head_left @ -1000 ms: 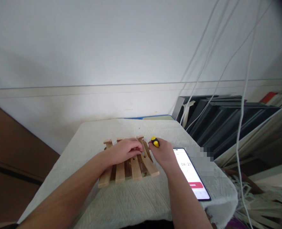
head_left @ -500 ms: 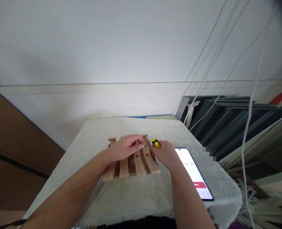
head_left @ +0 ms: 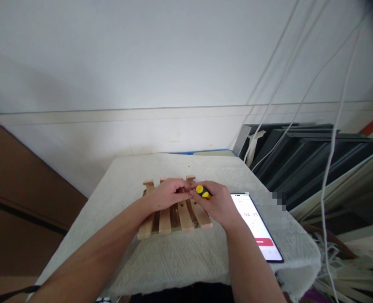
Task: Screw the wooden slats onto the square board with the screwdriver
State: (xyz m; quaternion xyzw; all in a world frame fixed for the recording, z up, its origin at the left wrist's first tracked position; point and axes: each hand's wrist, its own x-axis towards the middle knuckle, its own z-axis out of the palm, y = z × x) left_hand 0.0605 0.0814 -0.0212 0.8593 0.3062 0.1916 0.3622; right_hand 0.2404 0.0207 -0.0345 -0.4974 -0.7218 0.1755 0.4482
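A small slatted wooden piece [head_left: 165, 221] lies on the cloth, with pale slats over darker wood and small dark holes in some slats. My left hand [head_left: 167, 194] rests over its upper slats, thumb and fingertips pinched together near the right-hand slats. Whatever is in that pinch is too small to make out. My right hand [head_left: 216, 202] is closed around a black-and-yellow screwdriver handle [head_left: 202, 191], the yellow end facing up and left. Its fingertips meet those of the left hand above the wood. The screwdriver's shaft and tip are hidden.
A phone [head_left: 252, 223] with a lit timer screen lies right of my right forearm. White cloth [head_left: 174, 261] covers the table. Behind it stands a white wall [head_left: 142, 134]. Dark panels [head_left: 313, 155] lean at the right, and white cables [head_left: 327, 176] hang there.
My right hand has moved left with the screwdriver, to the left hand's fingertips. The handle has tipped further left. My left hand stays nearly in place.
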